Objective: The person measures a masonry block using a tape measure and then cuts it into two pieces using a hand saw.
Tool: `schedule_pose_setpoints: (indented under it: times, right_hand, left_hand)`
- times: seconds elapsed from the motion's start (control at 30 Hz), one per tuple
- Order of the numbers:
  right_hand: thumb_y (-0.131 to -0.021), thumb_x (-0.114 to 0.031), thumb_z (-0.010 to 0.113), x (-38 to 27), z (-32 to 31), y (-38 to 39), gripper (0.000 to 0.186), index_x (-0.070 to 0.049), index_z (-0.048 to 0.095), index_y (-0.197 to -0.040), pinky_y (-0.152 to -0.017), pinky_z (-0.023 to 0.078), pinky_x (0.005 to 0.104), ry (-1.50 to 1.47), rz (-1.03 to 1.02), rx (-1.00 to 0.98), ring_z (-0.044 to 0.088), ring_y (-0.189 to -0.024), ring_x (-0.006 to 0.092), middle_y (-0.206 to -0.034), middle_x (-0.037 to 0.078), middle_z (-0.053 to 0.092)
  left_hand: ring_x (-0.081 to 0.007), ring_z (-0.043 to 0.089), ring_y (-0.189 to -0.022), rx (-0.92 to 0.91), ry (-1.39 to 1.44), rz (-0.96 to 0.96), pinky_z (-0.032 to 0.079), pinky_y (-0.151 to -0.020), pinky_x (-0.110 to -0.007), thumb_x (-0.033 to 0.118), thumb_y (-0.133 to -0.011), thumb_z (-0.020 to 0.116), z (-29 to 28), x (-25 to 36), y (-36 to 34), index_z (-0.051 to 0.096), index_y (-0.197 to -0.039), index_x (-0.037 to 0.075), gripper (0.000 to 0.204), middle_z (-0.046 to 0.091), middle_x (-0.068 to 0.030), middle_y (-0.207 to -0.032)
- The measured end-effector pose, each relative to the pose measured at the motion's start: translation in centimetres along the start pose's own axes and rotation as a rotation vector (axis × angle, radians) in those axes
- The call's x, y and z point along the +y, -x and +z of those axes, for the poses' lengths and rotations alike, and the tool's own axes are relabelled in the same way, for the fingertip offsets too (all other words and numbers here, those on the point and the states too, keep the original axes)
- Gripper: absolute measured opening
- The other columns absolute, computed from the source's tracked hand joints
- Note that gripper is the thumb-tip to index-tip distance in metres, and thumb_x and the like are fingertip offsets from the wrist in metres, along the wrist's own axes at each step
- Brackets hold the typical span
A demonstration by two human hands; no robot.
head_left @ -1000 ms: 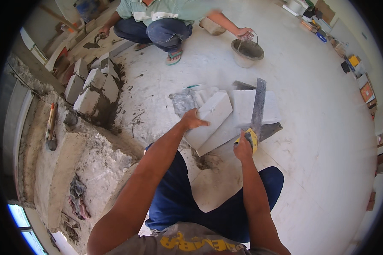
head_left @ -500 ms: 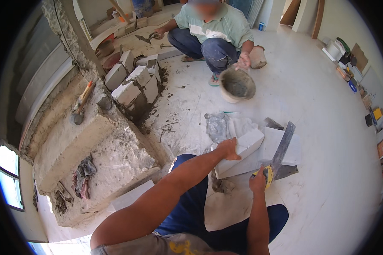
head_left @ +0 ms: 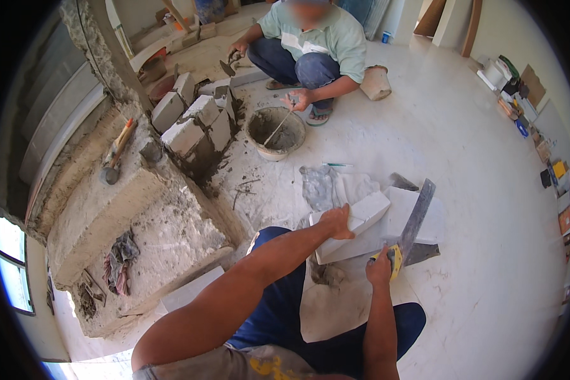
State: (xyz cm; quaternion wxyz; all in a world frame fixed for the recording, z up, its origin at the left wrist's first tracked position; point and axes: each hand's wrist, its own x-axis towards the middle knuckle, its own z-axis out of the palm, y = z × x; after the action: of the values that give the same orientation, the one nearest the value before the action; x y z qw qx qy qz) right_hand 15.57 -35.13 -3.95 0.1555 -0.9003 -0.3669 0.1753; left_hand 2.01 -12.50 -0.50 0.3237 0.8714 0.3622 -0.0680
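Observation:
My left hand [head_left: 337,221] grips a long white building block [head_left: 368,212] from above, fingers over its top and thumb along the near side. It lies on other pale blocks on the floor. In my right hand [head_left: 379,269] is the yellow handle of a handsaw [head_left: 417,212]. The grey blade points up and away, just right of the gripped block and in front of another white block [head_left: 399,209]. Whether the teeth touch any block I cannot tell. Crumpled grey plastic [head_left: 320,188] lies beyond my left hand, near a thin green pencil-like stick [head_left: 337,164].
Across from me a co-worker [head_left: 316,47] squats with a trowel [head_left: 228,66] and a mortar bucket [head_left: 275,149]. A low mortared block wall [head_left: 199,123] stands at left, beside a broken concrete ledge [head_left: 158,221] holding a hammer [head_left: 114,161]. Tools and boxes [head_left: 532,120] line the right wall.
The co-worker's mortar bucket has moved left, toward the block wall, and their hand now holds a thin handle or rod at it. My hands, the saw and the block have barely moved.

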Motion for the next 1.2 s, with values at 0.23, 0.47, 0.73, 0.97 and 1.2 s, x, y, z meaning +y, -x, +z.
schedule_pose_setpoints:
  times: [0.23, 0.47, 0.73, 0.97, 1.2]
  right_hand:
    - [-0.089, -0.010, 0.077, 0.0, -0.2, 0.2, 0.088, -0.004, 0.030, -0.163, -0.095, 0.056, 0.0584, 0.020, 0.009, -0.013, 0.071, -0.109, 0.0519, -0.115, 0.033, 0.073]
    - [-0.089, -0.010, 0.077, 0.4, 0.0, 0.0, 0.089, -0.004, 0.029, -0.164, -0.094, 0.056, 0.0582, 0.012, 0.012, -0.022, 0.071, -0.109, 0.0509, -0.115, 0.032, 0.073]
    - [-0.088, -0.010, 0.077, 0.2, 0.0, -0.3, 0.090, 0.001, 0.029, -0.164, -0.098, 0.056, 0.0567, 0.007, -0.028, -0.012, 0.071, -0.110, 0.0526, -0.116, 0.035, 0.073]
    - [-0.086, -0.005, 0.075, 0.9, -0.5, -0.4, 0.084, -0.001, 0.035, -0.160, -0.097, 0.055, 0.0560, -0.104, -0.019, -0.031, 0.068, -0.113, 0.0544, -0.116, 0.037, 0.071]
    - [-0.087, -0.004, 0.075, 2.6, -3.4, 1.4, 0.090, -0.005, 0.030, -0.165, -0.100, 0.054, 0.0561, -0.092, -0.036, 0.094, 0.067, -0.117, 0.0542, -0.126, 0.035, 0.070]
  left_hand:
    - [-0.0429, 0.070, -0.123, -0.014, -0.024, -0.019, 0.057, -0.103, -0.049, 0.058, -0.071, 0.089, -0.2, 0.8, 0.2, 0.043, -0.147, -0.004, 0.108, 0.069, -0.0279, -0.131]
    - [-0.0427, 0.070, -0.123, -0.014, -0.037, -0.014, 0.058, -0.103, -0.048, 0.057, -0.073, 0.088, -0.2, 0.9, 0.2, 0.042, -0.148, -0.004, 0.107, 0.069, -0.0276, -0.131]
    - [-0.0395, 0.070, -0.124, 0.035, -0.082, 0.014, 0.059, -0.102, -0.047, 0.045, -0.072, 0.091, -0.8, 0.2, -0.6, 0.048, -0.143, -0.002, 0.096, 0.070, -0.0248, -0.131]
    - [-0.0371, 0.058, -0.139, 0.006, -0.224, 0.236, 0.043, -0.118, -0.061, 0.025, -0.059, 0.096, -3.2, -3.6, -3.7, 0.052, -0.154, 0.014, 0.105, 0.065, -0.0146, -0.146]
    - [-0.0352, 0.036, -0.159, -0.052, -0.457, 0.504, 0.016, -0.132, -0.069, 0.004, -0.068, 0.087, -2.3, -2.3, -4.6, 0.054, -0.159, 0.022, 0.099, 0.053, -0.0065, -0.161]
